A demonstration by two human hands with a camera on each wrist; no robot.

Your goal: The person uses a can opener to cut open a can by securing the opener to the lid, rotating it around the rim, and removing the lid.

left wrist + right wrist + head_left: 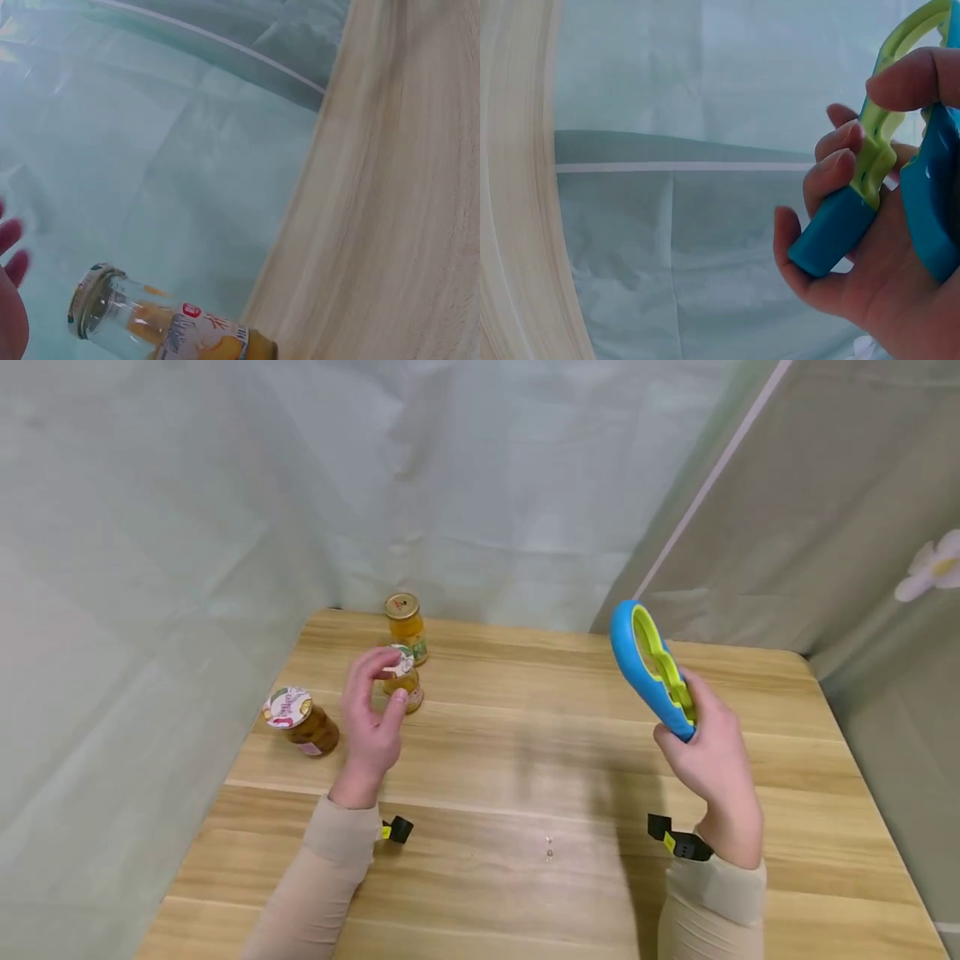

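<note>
My right hand (712, 752) grips a blue and lime-green jar opener (635, 667), raised above the right side of the table. In the right wrist view, its green inner edge is scalloped and the fingers (831, 174) curl round its blue frame. My left hand (372, 727) has its thumb and fingers spread apart beside a small glass jar (412, 689) with a patterned lid. The fingers partly cover that lid in the head view. A labelled jar of yellow fruit (196, 335) shows in the left wrist view, with the left fingertips apart from its lid.
Behind the small jar stands a gold-lidded jar (407, 628) near the table's back edge. A darker jar (318, 737) with a colourful lid is left of my left hand. The wooden table (480, 760) meets pale hanging sheets (487, 485) at the back and sides.
</note>
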